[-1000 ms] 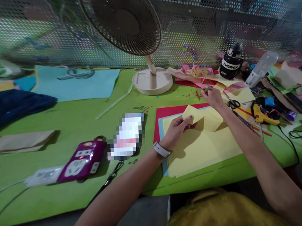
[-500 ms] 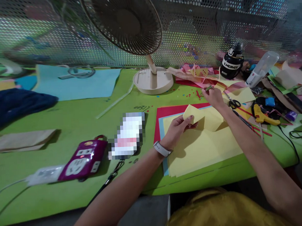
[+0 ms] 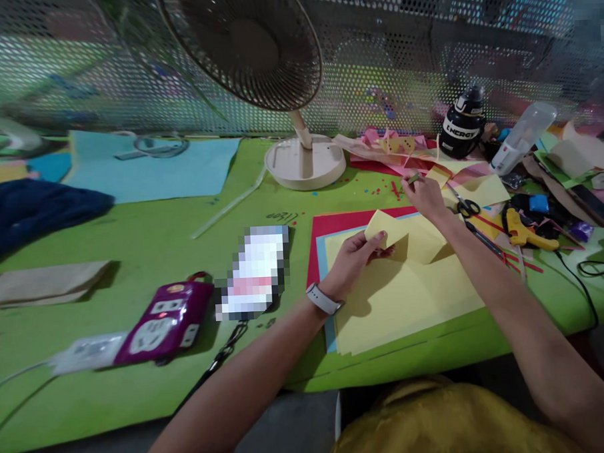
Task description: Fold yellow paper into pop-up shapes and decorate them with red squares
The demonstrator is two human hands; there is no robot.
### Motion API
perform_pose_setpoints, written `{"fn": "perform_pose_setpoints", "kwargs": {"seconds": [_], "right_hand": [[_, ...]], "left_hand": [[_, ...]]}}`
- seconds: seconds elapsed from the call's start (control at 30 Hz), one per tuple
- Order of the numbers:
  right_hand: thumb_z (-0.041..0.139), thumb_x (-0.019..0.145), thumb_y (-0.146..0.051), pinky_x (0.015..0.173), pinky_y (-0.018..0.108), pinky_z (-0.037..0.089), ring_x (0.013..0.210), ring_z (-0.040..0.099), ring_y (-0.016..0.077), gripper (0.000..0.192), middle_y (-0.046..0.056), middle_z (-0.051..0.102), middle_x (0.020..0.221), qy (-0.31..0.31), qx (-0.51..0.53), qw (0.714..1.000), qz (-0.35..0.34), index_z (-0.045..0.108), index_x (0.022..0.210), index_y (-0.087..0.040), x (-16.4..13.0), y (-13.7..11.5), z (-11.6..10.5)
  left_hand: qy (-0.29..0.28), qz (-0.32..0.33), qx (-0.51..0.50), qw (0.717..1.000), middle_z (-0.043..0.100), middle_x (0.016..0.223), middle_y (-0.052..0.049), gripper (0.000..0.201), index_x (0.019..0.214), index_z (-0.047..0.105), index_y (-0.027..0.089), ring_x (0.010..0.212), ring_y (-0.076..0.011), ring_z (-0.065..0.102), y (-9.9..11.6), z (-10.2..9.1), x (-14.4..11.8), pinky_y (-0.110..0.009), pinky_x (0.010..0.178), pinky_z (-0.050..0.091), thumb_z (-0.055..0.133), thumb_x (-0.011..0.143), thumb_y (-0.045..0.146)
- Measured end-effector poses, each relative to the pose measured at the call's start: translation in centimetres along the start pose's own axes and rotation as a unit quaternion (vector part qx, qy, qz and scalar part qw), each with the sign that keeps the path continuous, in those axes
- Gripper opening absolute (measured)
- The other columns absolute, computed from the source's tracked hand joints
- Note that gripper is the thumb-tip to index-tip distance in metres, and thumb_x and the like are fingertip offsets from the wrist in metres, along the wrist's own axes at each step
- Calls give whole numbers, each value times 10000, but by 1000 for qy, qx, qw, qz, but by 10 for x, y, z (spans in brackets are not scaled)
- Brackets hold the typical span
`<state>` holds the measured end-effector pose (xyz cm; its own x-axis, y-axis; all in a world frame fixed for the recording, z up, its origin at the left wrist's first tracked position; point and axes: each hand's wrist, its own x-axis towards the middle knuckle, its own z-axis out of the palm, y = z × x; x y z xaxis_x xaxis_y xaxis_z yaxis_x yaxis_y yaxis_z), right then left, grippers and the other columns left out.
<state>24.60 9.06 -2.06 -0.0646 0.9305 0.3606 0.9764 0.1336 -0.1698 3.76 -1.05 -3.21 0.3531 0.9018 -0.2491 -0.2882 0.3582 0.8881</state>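
My left hand (image 3: 356, 257), with a white band at the wrist, pinches the near edge of a folded piece of yellow paper (image 3: 425, 238). This piece stands partly raised over a stack of larger yellow sheets (image 3: 410, 308), with blue and red sheets (image 3: 326, 223) showing beneath. Beyond the stack, my right hand (image 3: 425, 193) is closed on a small greenish strip (image 3: 413, 178), whose exact kind I cannot make out. Small red and blue paper scraps (image 3: 395, 189) lie on the green table beside that hand.
Scissors (image 3: 467, 207), a yellow glue gun (image 3: 530, 235), a black bottle (image 3: 460, 129) and a clear bottle (image 3: 525, 136) crowd the right side. A fan (image 3: 306, 163) stands at the back. Phone (image 3: 256, 272) and purple power strip (image 3: 166, 319) lie left.
The view has shifted very slightly. Both hands keep their hold, with the right hand almost where it was.
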Motion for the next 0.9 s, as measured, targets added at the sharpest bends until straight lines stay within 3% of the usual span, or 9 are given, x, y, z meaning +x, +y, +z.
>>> {"fn": "perform_pose_setpoints", "kwargs": {"seconds": [0.27,0.57,0.9], "right_hand": [[414,1016,-275,698,297,421,777,685,222,283,96,734,843,0,16,1000,-8,657,1076,-143,-1,1,4],[386,1020,-264,757,310,469,808,713,227,287,96,749,862,29,86,995,33,653,1050,-162,3,14,6],[386,1034,-375,682,301,435,807,701,237,363,111,758,874,50,19,999,10,682,1019,-167,-1,10,5]], "left_hand": [[9,-6,2,1000,725,730,-28,444,752,713,162,717,-168,698,4,2,-1,-271,706,550,898,598,535],[5,-6,-4,1000,719,734,-18,404,760,711,169,744,-171,715,1,1,-1,-255,700,545,892,628,505],[8,-7,4,1000,734,781,-39,427,788,713,166,762,-192,722,3,1,-3,-293,737,556,889,622,518]]}}
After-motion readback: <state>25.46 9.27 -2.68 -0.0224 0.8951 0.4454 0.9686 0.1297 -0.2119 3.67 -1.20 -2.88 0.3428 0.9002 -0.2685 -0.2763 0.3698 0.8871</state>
